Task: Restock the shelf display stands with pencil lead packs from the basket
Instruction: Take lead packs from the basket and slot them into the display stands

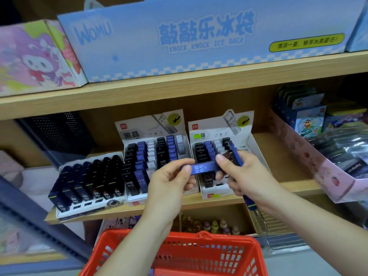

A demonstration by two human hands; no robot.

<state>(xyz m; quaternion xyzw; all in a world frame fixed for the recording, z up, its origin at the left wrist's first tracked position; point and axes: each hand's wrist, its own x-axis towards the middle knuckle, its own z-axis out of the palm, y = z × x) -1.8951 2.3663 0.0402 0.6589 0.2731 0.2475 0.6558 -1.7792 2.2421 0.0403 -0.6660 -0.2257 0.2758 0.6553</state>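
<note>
The light wooden shelf unit (288, 176) carries the work area; its upper board supports a long light-blue cardboard display box (199, 36) printed "Knock Knock Ice Pack". The red plastic mesh basket (209, 239) sits directly below the hands, close to the person's body, which keeps the supply within short reach of the shelf. Its contents are mostly hidden by the forearms. 3 display stands sit side by side on the middle board. The dark tray-type left stand (83, 208) holds several columns of black and navy packs. The white cardboard centre stand (149, 126) is filled across its columns with black, blue and white packs. The white cardboard right stand (251, 144) holds black, blue and white packs in its left columns, while its right columns appear empty; on that basis it is judged to be the stand under refill. The left hand (169, 180) pinches the left end of 1 blue flat plastic pencil lead pack (203, 168), marked HB 0.5, and the right hand (245, 174) pinches its right end with the thumb. The pack lies horizontal in front of the right stand, not yet in a slot, probably for transfer or for turning before insertion. The right hand also clasps further packs (236, 154) against the palm, apparently as ready stock.
</note>
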